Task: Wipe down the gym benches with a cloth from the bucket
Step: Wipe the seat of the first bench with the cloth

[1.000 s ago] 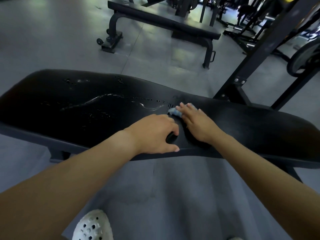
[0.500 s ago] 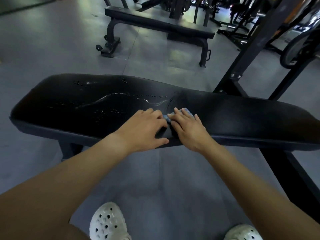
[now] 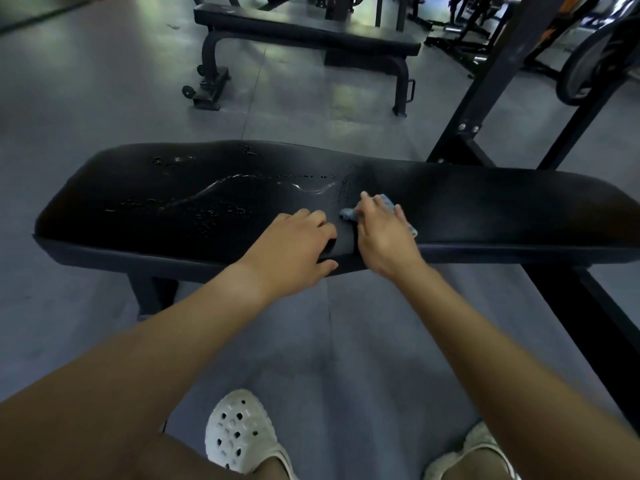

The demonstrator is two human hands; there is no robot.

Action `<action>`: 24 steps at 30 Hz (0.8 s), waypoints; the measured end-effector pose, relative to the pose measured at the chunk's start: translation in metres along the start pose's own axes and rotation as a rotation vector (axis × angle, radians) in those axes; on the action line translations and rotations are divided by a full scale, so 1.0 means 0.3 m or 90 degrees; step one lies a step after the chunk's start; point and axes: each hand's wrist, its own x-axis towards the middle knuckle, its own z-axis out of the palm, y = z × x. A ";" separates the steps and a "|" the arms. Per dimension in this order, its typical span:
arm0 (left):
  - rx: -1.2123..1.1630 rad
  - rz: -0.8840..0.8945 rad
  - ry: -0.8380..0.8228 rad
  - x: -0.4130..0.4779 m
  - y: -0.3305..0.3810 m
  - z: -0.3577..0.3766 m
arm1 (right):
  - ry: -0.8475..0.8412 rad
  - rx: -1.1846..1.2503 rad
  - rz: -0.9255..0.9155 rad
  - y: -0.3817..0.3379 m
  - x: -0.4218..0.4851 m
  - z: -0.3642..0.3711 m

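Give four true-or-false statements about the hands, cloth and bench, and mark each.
1. The right hand presses a blue cloth onto the near bench. True.
2. The left hand holds the cloth. False: it rests bare on the bench pad's front edge.
3. Wet streaks lie on the pad to the left of both hands. True.
4. A bucket stands on the near bench. False: no bucket is in view.

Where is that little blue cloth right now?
In the head view, the blue cloth lies on the near black bench, under the right hand, just right of the left hand and the wet streaks.
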 end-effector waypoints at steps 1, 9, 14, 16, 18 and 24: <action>0.008 -0.003 0.006 0.002 0.005 0.002 | 0.000 0.016 -0.037 -0.015 -0.040 0.006; 0.058 -0.016 0.023 -0.012 0.030 0.015 | 0.099 0.079 -0.132 0.179 -0.140 0.000; 0.094 -0.039 0.026 -0.038 0.069 0.038 | 0.283 0.122 0.081 0.258 -0.164 0.031; 0.119 -0.056 0.035 -0.044 0.093 0.052 | 0.331 0.160 0.151 0.187 -0.171 0.062; 0.128 -0.072 0.048 -0.045 0.117 0.066 | 0.339 0.182 0.146 0.103 -0.181 0.099; 0.156 -0.099 0.051 -0.034 0.155 0.088 | 0.212 0.141 -0.122 0.076 -0.229 0.120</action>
